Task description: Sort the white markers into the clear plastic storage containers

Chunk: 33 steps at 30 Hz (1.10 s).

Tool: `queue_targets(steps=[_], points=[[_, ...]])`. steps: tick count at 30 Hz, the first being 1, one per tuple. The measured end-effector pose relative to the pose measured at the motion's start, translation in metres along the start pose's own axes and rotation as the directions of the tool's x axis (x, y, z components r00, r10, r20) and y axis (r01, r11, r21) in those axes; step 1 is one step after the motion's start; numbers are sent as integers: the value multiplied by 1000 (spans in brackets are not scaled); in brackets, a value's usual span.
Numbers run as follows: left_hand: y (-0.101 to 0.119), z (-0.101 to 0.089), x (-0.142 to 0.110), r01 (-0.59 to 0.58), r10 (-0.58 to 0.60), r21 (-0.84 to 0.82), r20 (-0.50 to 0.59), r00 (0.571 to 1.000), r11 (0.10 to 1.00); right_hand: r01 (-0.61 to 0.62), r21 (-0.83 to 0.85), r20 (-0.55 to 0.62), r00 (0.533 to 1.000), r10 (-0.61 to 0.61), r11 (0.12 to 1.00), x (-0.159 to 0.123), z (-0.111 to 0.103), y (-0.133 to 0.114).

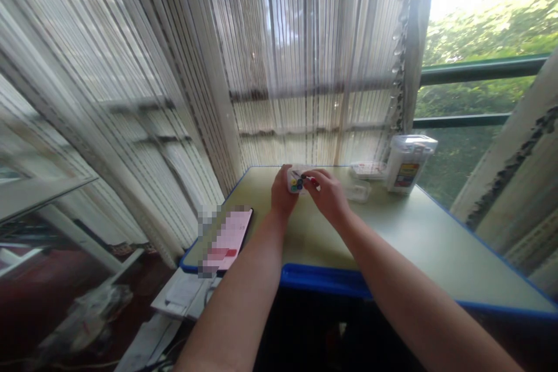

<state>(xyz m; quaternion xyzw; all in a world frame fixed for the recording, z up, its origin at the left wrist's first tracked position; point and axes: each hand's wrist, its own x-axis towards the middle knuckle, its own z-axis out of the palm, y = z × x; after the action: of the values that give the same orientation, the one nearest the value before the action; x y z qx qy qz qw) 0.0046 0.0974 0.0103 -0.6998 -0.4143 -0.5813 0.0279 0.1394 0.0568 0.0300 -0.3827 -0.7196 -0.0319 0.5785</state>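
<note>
Both my hands meet over the far middle of a pale green table (405,244) with a blue rim. My left hand (282,193) is closed around a small white case (295,182) that shows yellow, blue and green dots. My right hand (328,193) pinches a small red piece (312,181) at the case's right edge. The two hands touch each other around the case.
A phone (229,239) with a pinkish screen lies near the table's left front corner. A clear lidded container (407,163) stands at the far right, with two small clear trays (364,177) beside it. Striped curtains hang behind the table. Papers lie on the floor at the left.
</note>
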Motion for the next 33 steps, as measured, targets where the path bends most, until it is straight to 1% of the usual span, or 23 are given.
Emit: queue_targets(steps=[3, 7, 11, 16, 22, 29, 33], points=[[0, 0, 0, -18, 18, -28, -11, 1000, 999, 6, -14, -10, 1000, -6, 1000, 0, -1, -1], [2, 0, 0, -2, 2, -43, -1, 1000, 999, 9, -12, -18, 1000, -9, 1000, 0, 0, 0], [2, 2, 0, 15, -15, -29, 3, 1000, 999, -5, -14, -37, 999, 4, 1000, 0, 1, 1], [0, 4, -1, 12, -12, -7, -3, 1000, 1000, 12, -46, -53, 998, -15, 999, 1, 0, 0], [0, 3, -1, 16, -17, 7, 11, 1000, 1000, 16, -65, -37, 999, -18, 998, 1, -2, -1], [1, 5, -1, 15, -15, -23, 11, 1000, 1000, -41, -22, -31, 999, 40, 999, 0, 0, 1], [1, 7, -1, 36, -35, -40, 10, 999, 999, -42, -13, -56, 998, 41, 999, -2, 1, -2]])
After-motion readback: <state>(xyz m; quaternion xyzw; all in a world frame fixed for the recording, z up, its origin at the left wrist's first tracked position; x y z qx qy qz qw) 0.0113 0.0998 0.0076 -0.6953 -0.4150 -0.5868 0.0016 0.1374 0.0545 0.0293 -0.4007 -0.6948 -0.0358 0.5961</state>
